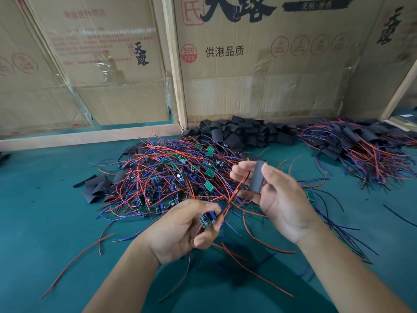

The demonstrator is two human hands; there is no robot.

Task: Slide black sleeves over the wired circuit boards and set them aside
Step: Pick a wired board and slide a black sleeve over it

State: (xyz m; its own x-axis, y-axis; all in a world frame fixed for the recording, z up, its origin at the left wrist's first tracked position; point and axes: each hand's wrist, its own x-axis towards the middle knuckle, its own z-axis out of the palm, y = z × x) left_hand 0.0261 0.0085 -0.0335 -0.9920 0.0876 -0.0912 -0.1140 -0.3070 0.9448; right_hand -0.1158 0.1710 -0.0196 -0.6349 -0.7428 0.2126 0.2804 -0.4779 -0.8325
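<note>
the left hand pinches a small circuit board between thumb and curled fingers, low and just left of centre. red and black wires run up from the board toward the right hand. the right hand holds a black sleeve upright between thumb and fingertips, and its fingers also touch the upper part of those wires. the sleeve is not yet over the board; the two are apart, joined only by the wires.

behind the hands, a large tangled heap of wired boards lies on the green bench, with red, blue and black leads spreading outward and green boards showing among them. a few loose flat sleeves lie at the left edge of that heap. farther back, against the wall, sits a pile of empty black sleeves. to the right, well apart from the heap, a pile of sleeved boards rests with its wires fanned toward the front. flattened cardboard boxes with printed characters stand behind the bench, framed by pale wooden strips.
</note>
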